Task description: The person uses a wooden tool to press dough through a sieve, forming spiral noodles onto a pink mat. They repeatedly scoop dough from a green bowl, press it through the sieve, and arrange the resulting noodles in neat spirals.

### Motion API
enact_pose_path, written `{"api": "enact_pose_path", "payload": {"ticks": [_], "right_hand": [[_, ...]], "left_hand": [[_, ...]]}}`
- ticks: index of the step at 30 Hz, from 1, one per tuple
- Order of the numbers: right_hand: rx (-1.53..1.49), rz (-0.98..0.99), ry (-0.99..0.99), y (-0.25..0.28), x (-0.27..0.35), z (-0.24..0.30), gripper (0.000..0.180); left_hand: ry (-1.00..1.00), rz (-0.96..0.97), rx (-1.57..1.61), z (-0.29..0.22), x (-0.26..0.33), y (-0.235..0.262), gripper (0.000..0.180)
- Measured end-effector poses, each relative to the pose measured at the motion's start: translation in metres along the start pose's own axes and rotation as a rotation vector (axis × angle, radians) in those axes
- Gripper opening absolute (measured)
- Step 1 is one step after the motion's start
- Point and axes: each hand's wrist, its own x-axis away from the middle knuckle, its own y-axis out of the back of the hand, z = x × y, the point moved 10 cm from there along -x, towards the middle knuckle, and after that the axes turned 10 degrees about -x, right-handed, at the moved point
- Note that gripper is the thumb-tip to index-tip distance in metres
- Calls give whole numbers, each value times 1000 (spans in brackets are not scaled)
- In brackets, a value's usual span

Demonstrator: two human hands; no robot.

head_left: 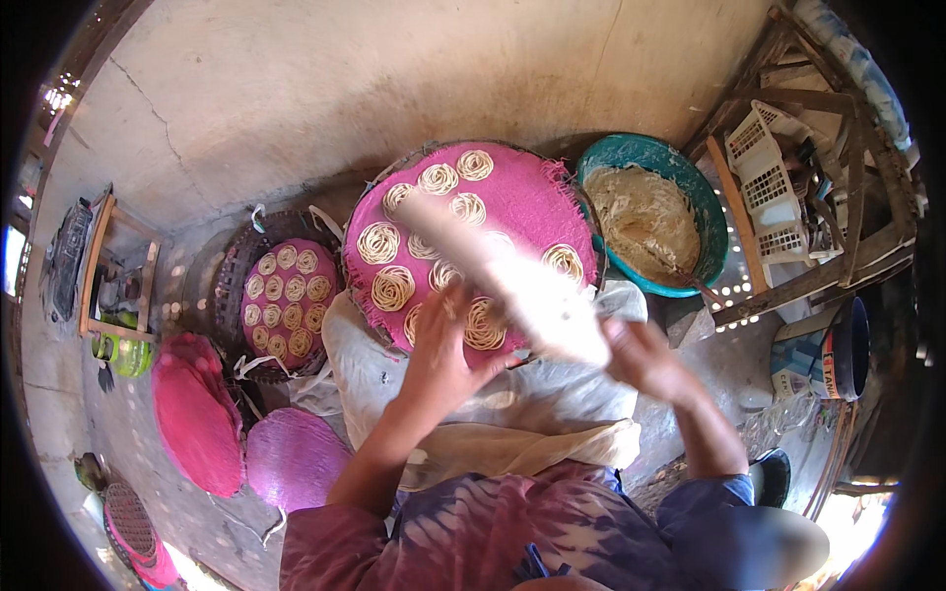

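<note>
My right hand is closed round the near right end of a long whitish bag, tapered like a piping bag and smeared by motion. The bag slants over a round tray covered with pink cloth, which rests at my lap. Coiled nests of pale dough strands lie spaced over the cloth, and the bag hides some of them. At the tray's near edge, my left hand has thumb and fingers apart beside a dough nest. The fingertips are slightly blurred; whether they touch it, I cannot tell.
Right of the tray stands a teal basin of pale dough. A dark basket with more nests on pink cloth sits at left, near pink and purple round cushions. A wooden rack, white crate and bucket stand right.
</note>
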Motion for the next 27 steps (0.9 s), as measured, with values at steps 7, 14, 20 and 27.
{"api": "enact_pose_path", "payload": {"ticks": [7, 14, 20, 27], "right_hand": [[371, -34, 623, -32, -71, 60, 29], [981, -318, 865, -45, -151, 55, 29], [1093, -285, 872, -56, -162, 51, 27], [1124, -273, 844, -60, -164, 49, 23]], "left_hand": [[119, 227, 780, 38, 126, -40, 44], [-35, 140, 289, 40, 168, -17, 31], [56, 140, 432, 34, 131, 18, 26], [61, 80, 498, 47, 126, 21, 17]]}}
